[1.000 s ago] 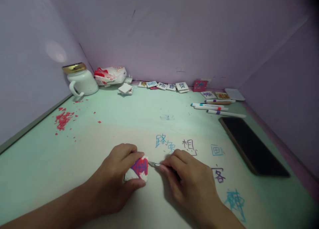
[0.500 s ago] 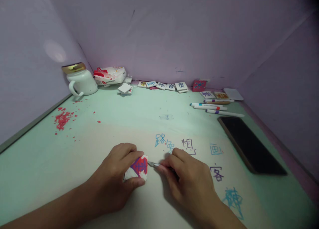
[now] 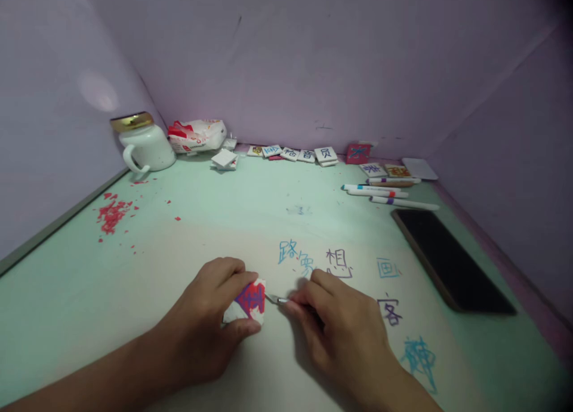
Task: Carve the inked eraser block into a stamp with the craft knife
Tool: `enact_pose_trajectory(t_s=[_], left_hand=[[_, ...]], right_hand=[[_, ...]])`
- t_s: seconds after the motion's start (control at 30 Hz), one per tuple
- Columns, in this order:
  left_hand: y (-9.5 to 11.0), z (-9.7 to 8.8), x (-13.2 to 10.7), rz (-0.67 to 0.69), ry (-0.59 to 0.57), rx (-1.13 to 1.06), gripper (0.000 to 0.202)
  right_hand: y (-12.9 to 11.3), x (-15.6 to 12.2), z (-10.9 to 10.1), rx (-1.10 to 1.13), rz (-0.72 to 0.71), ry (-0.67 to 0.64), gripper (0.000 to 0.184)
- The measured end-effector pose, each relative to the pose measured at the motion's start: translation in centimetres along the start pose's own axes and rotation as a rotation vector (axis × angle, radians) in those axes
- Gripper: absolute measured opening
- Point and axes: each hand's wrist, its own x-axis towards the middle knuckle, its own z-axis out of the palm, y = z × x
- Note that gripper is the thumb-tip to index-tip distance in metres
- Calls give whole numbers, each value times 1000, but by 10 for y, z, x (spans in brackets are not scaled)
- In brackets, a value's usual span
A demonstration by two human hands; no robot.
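Between the thumb and fingers of my left hand [image 3: 219,319] is a small square tile [image 3: 256,298], white with red patches and a purple written character. The hand covers its left side. My right hand [image 3: 338,316] pinches a craft knife [image 3: 281,301] with a thin metal blade. Its tip points left and meets, or nearly meets, the tile's right edge. Most of the handle is hidden inside the fingers. Blue and purple characters are written on the tabletop [image 3: 147,292] beyond and to the right of my right hand.
Red shavings [image 3: 111,215] lie at the left. A white mug [image 3: 150,148] with a gold lid and a tissue packet [image 3: 197,136] stand at the back left. Lettered tiles [image 3: 325,154] line the back wall. Several markers [image 3: 403,203] and a dark phone [image 3: 452,263] are on the right.
My right hand and the craft knife have shifted very slightly; the blade sits a touch lower beside the tile's edge. My left hand keeps the tile in the same place.
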Motion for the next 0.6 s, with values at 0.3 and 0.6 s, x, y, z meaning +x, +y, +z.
enact_pose_trajectory(t_s=[0.3, 0.6], left_hand=[[-3, -1, 1, 18, -20, -20, 38], [-3, -1, 1, 17, -34, -9, 36]], right_hand=[[-1, 0, 2, 0, -39, 77, 19], [3, 6, 1, -22, -49, 56, 22]])
